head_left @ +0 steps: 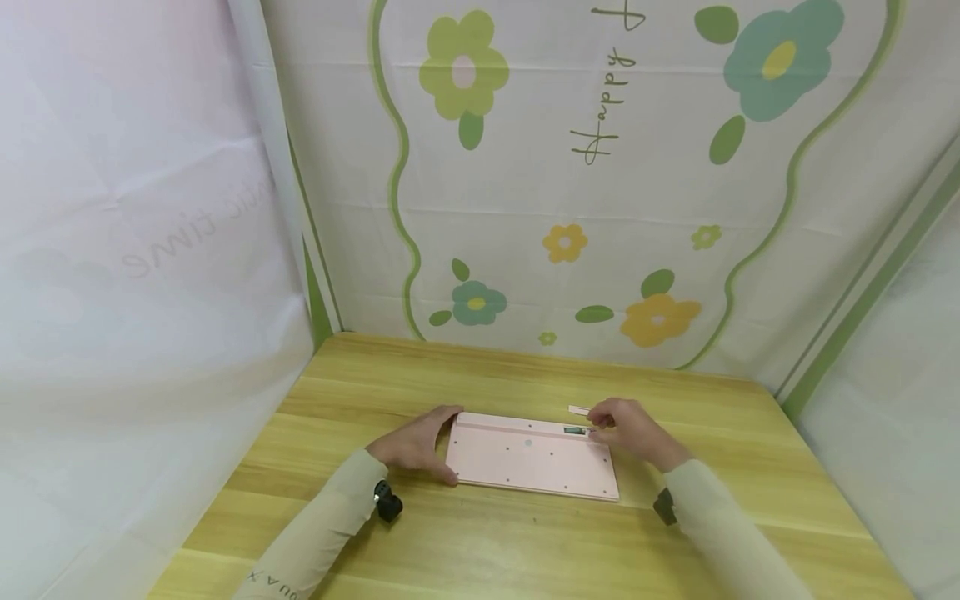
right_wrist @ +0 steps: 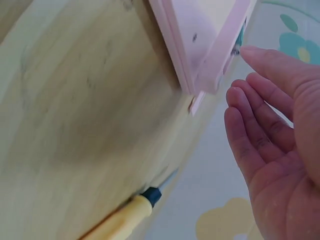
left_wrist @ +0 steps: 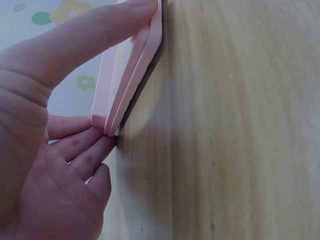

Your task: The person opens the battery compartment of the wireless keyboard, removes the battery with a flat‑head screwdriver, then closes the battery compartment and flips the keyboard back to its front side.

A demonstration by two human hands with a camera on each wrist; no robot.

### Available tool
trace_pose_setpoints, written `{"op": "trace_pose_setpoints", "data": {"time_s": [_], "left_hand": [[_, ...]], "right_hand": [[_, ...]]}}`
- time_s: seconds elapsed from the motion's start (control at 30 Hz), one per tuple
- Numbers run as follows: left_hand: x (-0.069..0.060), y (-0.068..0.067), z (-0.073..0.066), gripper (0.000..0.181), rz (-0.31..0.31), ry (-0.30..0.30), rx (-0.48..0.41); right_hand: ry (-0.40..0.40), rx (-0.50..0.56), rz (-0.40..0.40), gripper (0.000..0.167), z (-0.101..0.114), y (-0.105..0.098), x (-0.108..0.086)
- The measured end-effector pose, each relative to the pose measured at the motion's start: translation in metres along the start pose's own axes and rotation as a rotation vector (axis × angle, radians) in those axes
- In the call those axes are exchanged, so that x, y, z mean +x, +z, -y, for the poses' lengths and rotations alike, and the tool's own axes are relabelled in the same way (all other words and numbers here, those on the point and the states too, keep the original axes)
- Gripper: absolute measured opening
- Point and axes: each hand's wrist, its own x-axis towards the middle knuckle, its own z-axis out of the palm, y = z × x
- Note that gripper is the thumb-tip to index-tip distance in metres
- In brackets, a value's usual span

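Lower centre: left hand (head_left: pixel 411 443), fingers and thumb pinching pink board (head_left: pixel 521 467), best braced firm while right hand (head_left: pixel 630 429), fingers loosely curved, thumbs gently at the open slot (head_left: pixel 573 431).

A small cloth-walled booth (head_left: pixel 345 167); whether it stands in a home or a workshop cannot be told. A wood-grain table (head_left: pixel 525 542) spreads beneath the left grip (head_left: pixel 412 442) and right grip (head_left: pixel 628 429). Beyond both hangs a white curtain (head_left: pixel 517 183) printed with flowers (head_left: pixel 446 79) and lettering; pale side cloths (head_left: pixel 150 167) rise outward of each grip.
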Motion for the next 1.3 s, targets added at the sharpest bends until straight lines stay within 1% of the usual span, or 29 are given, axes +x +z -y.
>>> {"op": "trace_pose_setpoints", "data": {"time_s": [0.07, 0.2, 0.33, 0.57, 0.8, 0.93, 1.03, 1.13, 1.3], "left_hand": [[0.0, 0.0, 0.0, 0.127, -0.001, -0.001, 0.002], [0.0, 0.0, 0.0, 0.127, 0.0, -0.001, 0.004], [0.0, 0.0, 0.0, 0.127, -0.001, -0.002, 0.006], [0.001, 0.001, 0.001, 0.127, 0.0, 0.004, 0.017], [0.002, 0.001, 0.002, 0.127, -0.003, 0.006, 0.002], [0.002, 0.001, 0.002, 0.127, -0.006, 0.006, 0.005], [0.002, 0.001, 0.002, 0.127, -0.005, 0.003, 0.005], [0.001, 0.001, 0.001, 0.127, -0.004, 0.0, 0.002], [0.0, 0.001, -0.002, 0.126, -0.008, -0.005, 0.022]], "right_hand": [[-0.02, 0.008, -0.003, 0.016, 0.001, 0.004, 0.002], [-0.03, 0.015, -0.012, 0.01, 0.001, 0.011, 0.005], [-0.007, 0.016, -0.012, 0.007, 0.002, 0.014, 0.006], [0.032, 0.0, -0.004, 0.005, 0.007, 0.013, 0.011], [0.064, 0.025, 0.069, 0.003, 0.006, 0.009, 0.018], [0.083, 0.026, 0.114, 0.008, 0.007, 0.006, 0.023], [0.096, 0.016, 0.147, 0.01, 0.01, 0.004, 0.025], [0.091, 0.018, 0.184, 0.009, 0.013, 0.002, 0.027], [0.119, 0.021, 0.235, 0.008, 0.018, -0.001, 0.028]]}}
